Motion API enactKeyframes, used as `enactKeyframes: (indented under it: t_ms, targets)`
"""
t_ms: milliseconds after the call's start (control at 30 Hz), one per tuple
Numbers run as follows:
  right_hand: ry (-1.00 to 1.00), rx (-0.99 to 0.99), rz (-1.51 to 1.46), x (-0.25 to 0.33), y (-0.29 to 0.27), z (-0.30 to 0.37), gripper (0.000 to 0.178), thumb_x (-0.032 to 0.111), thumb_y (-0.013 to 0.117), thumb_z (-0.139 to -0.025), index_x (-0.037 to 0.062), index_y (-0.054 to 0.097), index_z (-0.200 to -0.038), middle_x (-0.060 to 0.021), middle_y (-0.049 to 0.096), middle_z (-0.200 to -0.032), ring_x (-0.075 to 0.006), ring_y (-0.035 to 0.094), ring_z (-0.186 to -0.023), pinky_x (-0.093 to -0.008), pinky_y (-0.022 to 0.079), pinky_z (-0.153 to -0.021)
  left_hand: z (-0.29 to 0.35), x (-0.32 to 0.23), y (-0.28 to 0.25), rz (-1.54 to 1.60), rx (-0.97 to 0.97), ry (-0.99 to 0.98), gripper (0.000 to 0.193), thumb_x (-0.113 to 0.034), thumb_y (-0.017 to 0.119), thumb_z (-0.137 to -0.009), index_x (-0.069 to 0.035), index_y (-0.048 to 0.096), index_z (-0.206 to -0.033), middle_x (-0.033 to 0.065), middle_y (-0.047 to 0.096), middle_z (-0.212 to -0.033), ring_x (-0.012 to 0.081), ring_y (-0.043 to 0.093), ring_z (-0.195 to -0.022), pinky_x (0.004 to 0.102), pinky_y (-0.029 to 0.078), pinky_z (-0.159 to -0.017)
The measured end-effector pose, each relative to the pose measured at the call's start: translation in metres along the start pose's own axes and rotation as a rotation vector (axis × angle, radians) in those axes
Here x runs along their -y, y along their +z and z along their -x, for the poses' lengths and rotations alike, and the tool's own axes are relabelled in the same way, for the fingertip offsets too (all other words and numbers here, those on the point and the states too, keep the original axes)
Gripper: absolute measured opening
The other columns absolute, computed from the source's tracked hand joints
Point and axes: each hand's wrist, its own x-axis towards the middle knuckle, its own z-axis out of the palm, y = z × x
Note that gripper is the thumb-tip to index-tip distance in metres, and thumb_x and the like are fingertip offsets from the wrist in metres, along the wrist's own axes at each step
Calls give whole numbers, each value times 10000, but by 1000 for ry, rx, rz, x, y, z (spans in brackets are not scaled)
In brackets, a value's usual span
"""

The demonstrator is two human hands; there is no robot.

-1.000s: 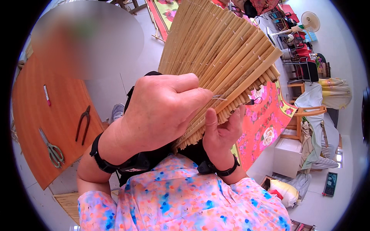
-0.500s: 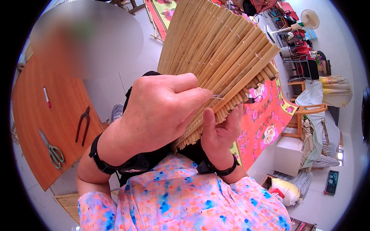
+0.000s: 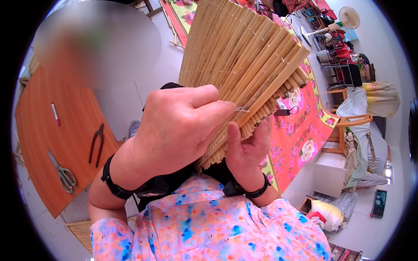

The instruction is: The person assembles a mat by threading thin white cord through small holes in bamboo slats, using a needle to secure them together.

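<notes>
A mat of pale, straw-coloured stalks (image 3: pixel 244 48), bound side by side with rows of white thread, fans out before me, its upper end away from me. Its near part appears folded or rolled, with cut stalk ends showing. My left hand (image 3: pixel 180 124) is closed in a pinch above it. Thin white thread (image 3: pixel 242 109) runs from the fingertips to the outermost stalk. My right hand (image 3: pixel 249 150) grips the mat's lower right edge, thumb in front and fingers partly hidden behind the stalk ends. Both wrists wear black bands.
On the brown wooden table (image 3: pixel 39 143) at left lie scissors (image 3: pixel 63 172), dark pincers (image 3: pixel 96 143) and a marker pen (image 3: pixel 55 114). A red floral cloth (image 3: pixel 300 143) spreads beyond the mat. A fan (image 3: pixel 348 18), chairs and a wooden stool (image 3: pixel 339 135) stand to the right.
The view has shifted slightly. Both hands keep their hold, and the mat's right edge sits a little further left and lower.
</notes>
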Motion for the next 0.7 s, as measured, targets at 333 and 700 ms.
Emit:
enactKeyframes:
  t_ms: [333, 700]
  targets:
    - [1, -17, 17, -2, 1, 4, 331, 160, 695, -858, -83, 527, -1007, -173, 477, -943, -300, 497, -768, -360, 419, -641, 1, -2, 0, 1, 3, -16, 202, 24, 679, -723, -18, 689, -921, 65, 497, -631, 221, 524, -510, 322, 396, -445]
    - [-8, -15, 3, 4, 1, -2, 309, 147, 677, -869, -72, 557, -1051, -171, 511, -976, -301, 533, -808, -359, 441, -680, -1, -3, -2, -17, 11, -12, 168, 15, 692, -755, -14, 690, -920, 65, 484, -619, 216, 508, -498, 318, 386, -446]
